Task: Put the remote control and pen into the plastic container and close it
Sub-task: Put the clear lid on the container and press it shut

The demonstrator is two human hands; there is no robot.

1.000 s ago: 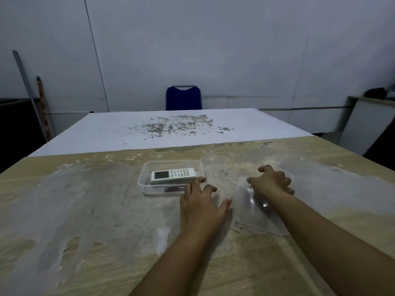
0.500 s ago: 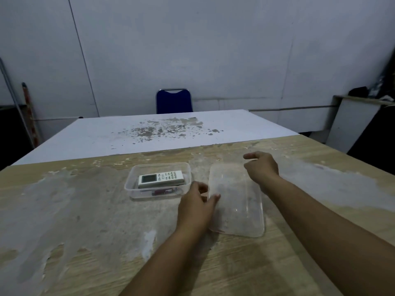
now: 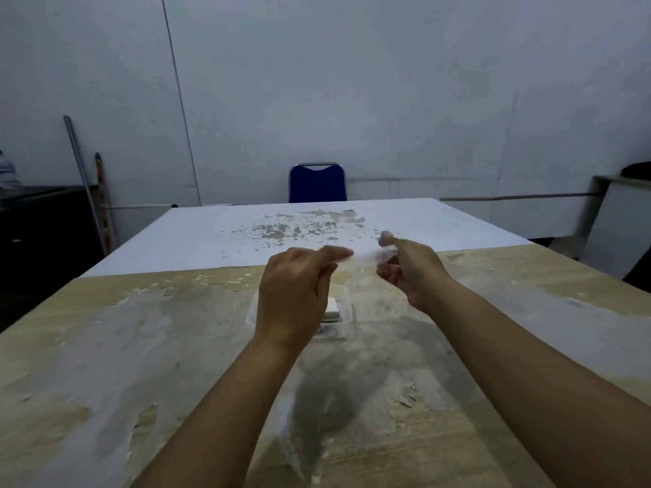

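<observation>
Head view: both hands [image 3: 352, 272] have lifted the clear lid [image 3: 366, 256], pinching its ends above the container [image 3: 343, 308].

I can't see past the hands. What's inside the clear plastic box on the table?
One end of the white remote control shows inside the plastic box. The left hand covers the rest, so the pen cannot be seen.

Table [image 3: 105, 364]: worn wood, patchy white
Board [image 3: 211, 234]: white, flaking centre
Chair [image 3: 317, 184]: blue, behind board
Poles [image 3: 88, 184]: leaning, left wall
</observation>
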